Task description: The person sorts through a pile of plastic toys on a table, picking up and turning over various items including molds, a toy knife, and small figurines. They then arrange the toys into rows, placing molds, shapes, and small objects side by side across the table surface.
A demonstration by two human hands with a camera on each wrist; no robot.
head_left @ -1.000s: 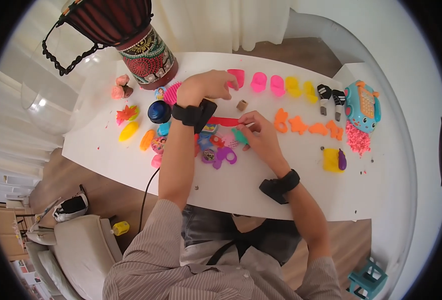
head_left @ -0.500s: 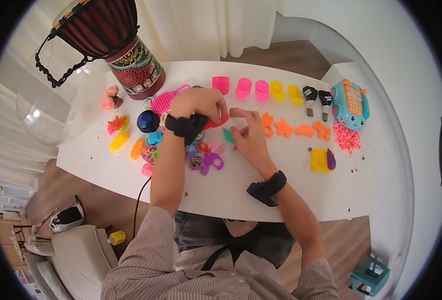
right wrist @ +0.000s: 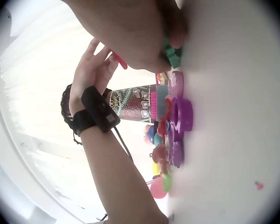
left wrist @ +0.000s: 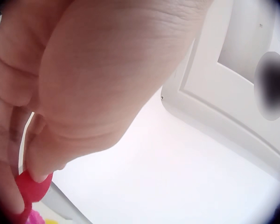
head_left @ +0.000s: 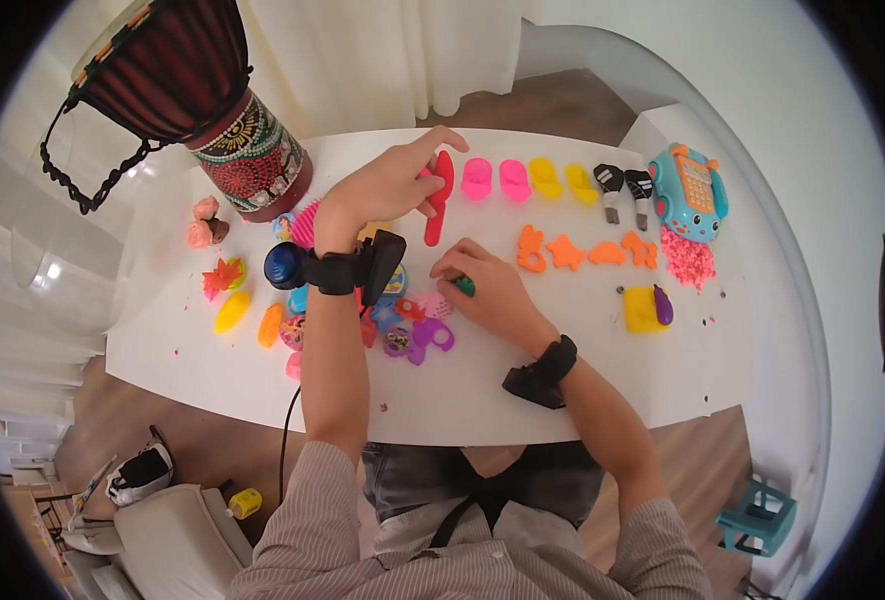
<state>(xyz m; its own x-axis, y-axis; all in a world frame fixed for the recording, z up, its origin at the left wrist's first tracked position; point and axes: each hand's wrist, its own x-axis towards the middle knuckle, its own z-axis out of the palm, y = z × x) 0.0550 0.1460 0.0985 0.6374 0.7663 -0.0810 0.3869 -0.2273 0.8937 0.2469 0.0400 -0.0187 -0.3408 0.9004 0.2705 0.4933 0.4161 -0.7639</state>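
Observation:
In the head view my left hand (head_left: 387, 190) pinches a red plastic toy knife (head_left: 439, 200), which stands nearly upright in the picture near the back of the table. The left wrist view shows the thumb against the red plastic (left wrist: 36, 186). My right hand (head_left: 492, 298) is low over the middle of the table, its fingers curled round a small green piece (head_left: 464, 286). Seen from the right wrist, that green piece has a notched edge and is mostly covered by the fingers. Left of the right hand lies a purple toy (head_left: 432, 338) among several small colourful toys.
Pink slippers (head_left: 476, 180) and yellow slippers (head_left: 545, 180) line the back, with orange shapes (head_left: 565, 252) in front. A toy phone (head_left: 689, 195) stands right beside pink crumbs (head_left: 687, 258). At the back left is a tall drum (head_left: 252, 160); a blue-topped item (head_left: 283, 266) sits near my left wrist.
My left hand took hold of the red knife and turned it from lying sideways to nearly upright, moving it toward the back. My right hand drew back slightly, still holding the green piece.

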